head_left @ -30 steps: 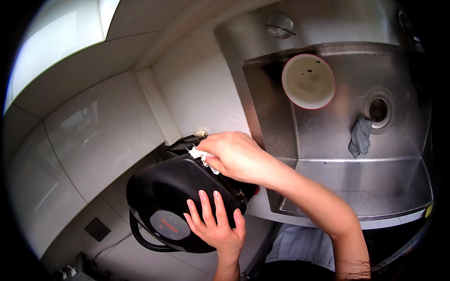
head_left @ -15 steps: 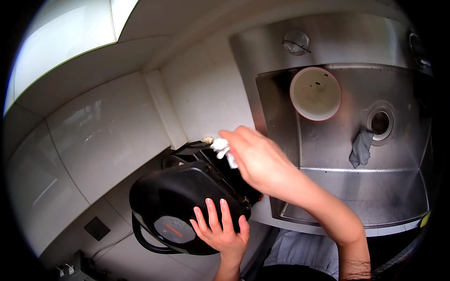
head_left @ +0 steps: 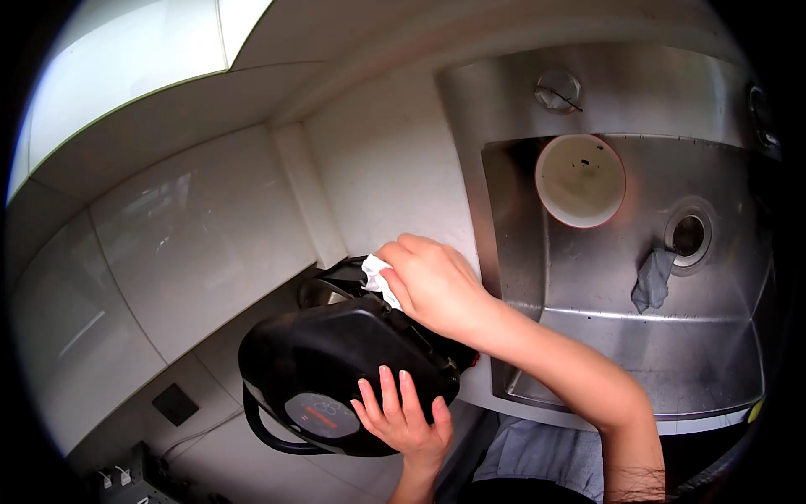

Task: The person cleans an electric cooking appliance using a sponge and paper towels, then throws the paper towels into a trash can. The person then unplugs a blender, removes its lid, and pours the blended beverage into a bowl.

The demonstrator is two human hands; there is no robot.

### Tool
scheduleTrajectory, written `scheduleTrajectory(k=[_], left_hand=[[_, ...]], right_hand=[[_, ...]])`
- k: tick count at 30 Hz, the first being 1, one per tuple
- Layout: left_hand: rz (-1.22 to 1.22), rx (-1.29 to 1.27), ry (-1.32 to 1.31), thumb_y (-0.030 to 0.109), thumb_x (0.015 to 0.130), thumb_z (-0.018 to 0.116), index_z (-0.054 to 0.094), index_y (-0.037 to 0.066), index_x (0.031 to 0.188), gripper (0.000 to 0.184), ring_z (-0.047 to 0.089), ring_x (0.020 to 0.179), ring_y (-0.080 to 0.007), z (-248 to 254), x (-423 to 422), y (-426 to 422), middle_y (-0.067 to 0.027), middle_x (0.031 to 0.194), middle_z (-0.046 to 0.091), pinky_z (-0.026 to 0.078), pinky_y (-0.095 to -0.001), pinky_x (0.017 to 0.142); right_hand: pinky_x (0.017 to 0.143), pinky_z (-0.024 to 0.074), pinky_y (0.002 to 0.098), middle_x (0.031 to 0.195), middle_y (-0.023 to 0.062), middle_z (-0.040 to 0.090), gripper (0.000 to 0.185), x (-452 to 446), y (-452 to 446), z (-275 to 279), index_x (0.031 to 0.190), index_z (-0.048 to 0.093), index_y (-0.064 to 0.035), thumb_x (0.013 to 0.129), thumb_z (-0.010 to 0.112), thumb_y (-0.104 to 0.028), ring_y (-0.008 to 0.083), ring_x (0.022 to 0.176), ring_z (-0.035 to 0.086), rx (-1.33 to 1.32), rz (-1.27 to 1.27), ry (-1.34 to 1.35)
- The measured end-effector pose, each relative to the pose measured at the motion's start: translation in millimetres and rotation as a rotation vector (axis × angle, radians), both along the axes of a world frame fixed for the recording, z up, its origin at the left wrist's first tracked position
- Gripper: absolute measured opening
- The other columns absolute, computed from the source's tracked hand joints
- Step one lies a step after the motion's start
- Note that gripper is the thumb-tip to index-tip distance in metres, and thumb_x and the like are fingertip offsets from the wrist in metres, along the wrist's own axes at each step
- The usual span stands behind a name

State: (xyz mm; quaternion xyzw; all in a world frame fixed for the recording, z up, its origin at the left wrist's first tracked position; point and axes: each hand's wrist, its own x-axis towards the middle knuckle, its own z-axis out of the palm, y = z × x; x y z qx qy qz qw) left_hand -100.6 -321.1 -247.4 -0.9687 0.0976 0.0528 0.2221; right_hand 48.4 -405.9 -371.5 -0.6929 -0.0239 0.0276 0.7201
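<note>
A black hinged appliance (head_left: 336, 344) with a loop handle and an oval control panel stands tilted beside the counter edge, left of the sink. My left hand (head_left: 407, 424) rests on its outer face with fingers spread. At the appliance's upper, hinge side, my right hand (head_left: 437, 281) pinches a crumpled white tissue (head_left: 375, 277). The tissue is against the black parts there. My right hand and forearm hide much of the appliance's far side.
To the right is a steel sink (head_left: 621, 361) holding a red-rimmed white bowl (head_left: 581, 183) with dark bits in it. A grey cloth (head_left: 653, 281) lies by the drain (head_left: 687, 235). White tiles and a wall socket (head_left: 175, 405) are at left; a power strip (head_left: 138, 479) sits lower left.
My right hand has moved the tissue left and down onto the appliance's hinge side. My left hand stays on the outer face. The whole view has shifted slightly.
</note>
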Motion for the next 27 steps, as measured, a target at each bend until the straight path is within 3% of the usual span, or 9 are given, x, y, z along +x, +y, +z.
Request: scheduleTrajectory(k=[5, 9, 12, 14, 16, 18, 21, 23, 27], left_hand=[[0.043, -0.008, 0.042, 0.012, 0.094, 0.048, 0.048, -0.007, 0.138, 0.048, 0.033, 0.140, -0.0463, 2, 3, -5, -0.0237, 0.146, 0.045, 0.018, -0.0592, 0.115], [0.090, -0.080, 0.042, 0.013, 0.093, 0.052, 0.048, -0.007, 0.138, 0.049, 0.033, 0.140, -0.0451, 8, 5, -5, -0.0245, 0.147, 0.043, 0.018, -0.0580, 0.116], [0.183, -0.298, 0.029, 0.015, 0.092, 0.057, 0.050, -0.004, 0.138, 0.050, 0.034, 0.140, -0.0437, 17, 11, -5, -0.0243, 0.149, 0.040, 0.021, -0.0557, 0.115], [0.178, -0.246, 0.094, 0.018, 0.089, 0.063, 0.051, 0.002, 0.139, 0.054, 0.033, 0.141, -0.0430, 22, 17, -8, -0.0242, 0.151, 0.039, 0.022, -0.0548, 0.114], [0.107, 0.143, 0.077, 0.025, 0.092, 0.055, 0.050, 0.006, 0.141, 0.053, 0.027, 0.143, -0.0461, 13, 15, -16, -0.0239, 0.154, 0.034, 0.016, -0.0563, 0.114], [0.082, 0.195, 0.026, 0.026, 0.094, 0.050, 0.047, 0.006, 0.143, 0.053, 0.024, 0.144, -0.0482, 1, 12, -12, -0.0241, 0.154, 0.033, 0.015, -0.0581, 0.115], [0.094, 0.061, 0.006, 0.025, 0.096, 0.047, 0.045, 0.006, 0.144, 0.051, 0.023, 0.144, -0.0486, -3, 11, -7, -0.0245, 0.155, 0.032, 0.015, -0.0598, 0.115], [0.092, 0.065, 0.011, 0.024, 0.098, 0.046, 0.045, 0.005, 0.144, 0.050, 0.023, 0.144, -0.0487, -3, 13, -8, -0.0245, 0.155, 0.032, 0.016, -0.0602, 0.115], [0.093, 0.076, 0.009, 0.024, 0.100, 0.043, 0.046, 0.006, 0.144, 0.047, 0.023, 0.144, -0.0485, -3, 13, -10, -0.0237, 0.155, 0.031, 0.017, -0.0600, 0.115]], right_hand=[[0.069, 0.0515, 0.0409, 0.088, 0.0122, 0.058, 0.015, -3, 2, -1, 0.096, 0.063, -0.0032, 0.083, 0.069, -0.008, 0.0303, 0.085, 0.060, -0.055, -0.001, -0.070], [0.071, 0.0530, 0.0377, 0.089, 0.0114, 0.057, 0.012, -4, -2, 0, 0.086, 0.063, 0.0009, 0.076, 0.064, -0.005, 0.0273, 0.091, 0.059, -0.056, -0.010, -0.186], [0.078, 0.0517, 0.0376, 0.098, 0.0100, 0.058, 0.020, -6, -5, -7, 0.100, 0.066, -0.0010, 0.081, 0.069, -0.008, 0.0280, 0.093, 0.058, -0.086, 0.026, -0.260], [0.081, 0.0501, 0.0361, 0.091, 0.0101, 0.057, 0.013, -6, -5, -6, 0.086, 0.065, 0.0011, 0.075, 0.063, -0.006, 0.0263, 0.093, 0.057, -0.155, -0.031, -0.310], [0.082, 0.0502, 0.0365, 0.091, 0.0102, 0.057, 0.013, -5, -2, -6, 0.085, 0.065, 0.0006, 0.074, 0.063, -0.006, 0.0264, 0.093, 0.057, -0.151, -0.020, -0.310], [0.082, 0.0502, 0.0369, 0.091, 0.0103, 0.058, 0.013, -6, -2, -8, 0.084, 0.066, 0.0001, 0.074, 0.063, -0.007, 0.0265, 0.093, 0.057, -0.154, -0.010, -0.300], [0.080, 0.0491, 0.0362, 0.089, 0.0101, 0.058, 0.009, -12, -4, -7, 0.079, 0.067, -0.0016, 0.073, 0.063, -0.008, 0.0256, 0.092, 0.056, -0.053, 0.012, -0.276], [0.080, 0.0452, 0.0364, 0.092, 0.0087, 0.058, 0.018, -19, -13, 5, 0.091, 0.071, -0.0026, 0.077, 0.062, -0.008, 0.0258, 0.092, 0.054, -0.218, 0.103, -0.169], [0.080, 0.0426, 0.0353, 0.090, 0.0077, 0.057, 0.019, -28, -18, 11, 0.091, 0.073, -0.0035, 0.077, 0.063, -0.010, 0.0249, 0.092, 0.053, -0.253, 0.089, -0.136]])
